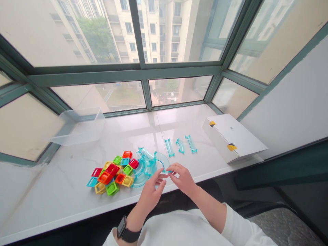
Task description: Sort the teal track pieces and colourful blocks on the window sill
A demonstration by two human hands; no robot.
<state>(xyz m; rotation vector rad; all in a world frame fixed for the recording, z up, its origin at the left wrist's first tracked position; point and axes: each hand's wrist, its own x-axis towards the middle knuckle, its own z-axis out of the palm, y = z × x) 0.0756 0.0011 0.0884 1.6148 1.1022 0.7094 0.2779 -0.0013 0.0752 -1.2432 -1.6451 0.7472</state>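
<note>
A curved, see-through blue track piece [162, 162] is between my hands near the table's front edge. My right hand [183, 178] pinches its near end between thumb and fingers. From the left, the fingertips of my left hand [153, 191] close on the same end, with the thumb a little apart; they partly hide it. More clear blue track pieces [141, 171], straight and curved, lie in a heap just beyond my left hand. Left of them is a pile of coloured plastic blocks [112, 169] in red, orange, yellow, green and blue.
Three small blue track pieces lie apart in a row, with a curved one [180, 146] in the middle. A clear plastic bin [82, 128] stands at the back left, and a white box [232, 136] at the right. Window frames [123, 76] border the white tabletop [64, 191].
</note>
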